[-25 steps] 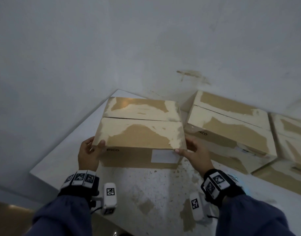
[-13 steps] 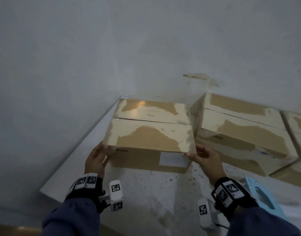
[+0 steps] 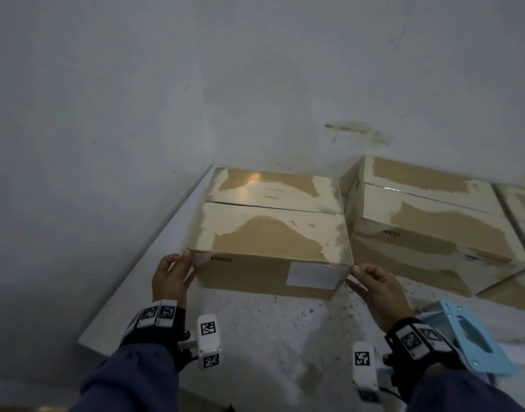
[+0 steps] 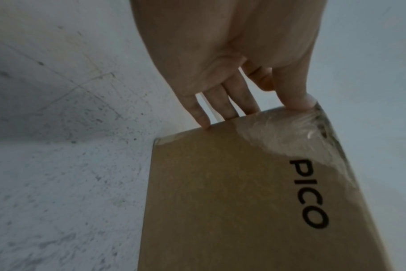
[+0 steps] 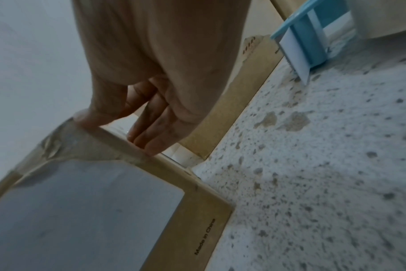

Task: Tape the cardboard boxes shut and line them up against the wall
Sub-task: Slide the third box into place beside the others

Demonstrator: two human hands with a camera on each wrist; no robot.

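A brown cardboard box [image 3: 270,233] marked PICO, its top flaps closed under glossy tape, rests on the white table [image 3: 270,337] close to the wall [image 3: 196,84]. My left hand [image 3: 178,263] grips its near left corner, thumb on the taped edge and fingers down the side, as the left wrist view shows on the box [image 4: 220,201] under the hand [image 4: 250,110]. My right hand [image 3: 365,278] holds the near right corner the same way. The right wrist view shows that hand [image 5: 137,117] on the box [image 5: 197,210] beside a white label.
A second taped box [image 3: 433,221] stands against the wall just right of the held one, a narrow gap between them. A third box [image 3: 523,209] follows at the right border. A blue tape dispenser [image 3: 469,337] lies near my right wrist. The table's left edge [image 3: 142,278] runs close by.
The box has moved away from me toward the wall and up beside the second box, both hands travelling with it. The blue tape dispenser has come into view.
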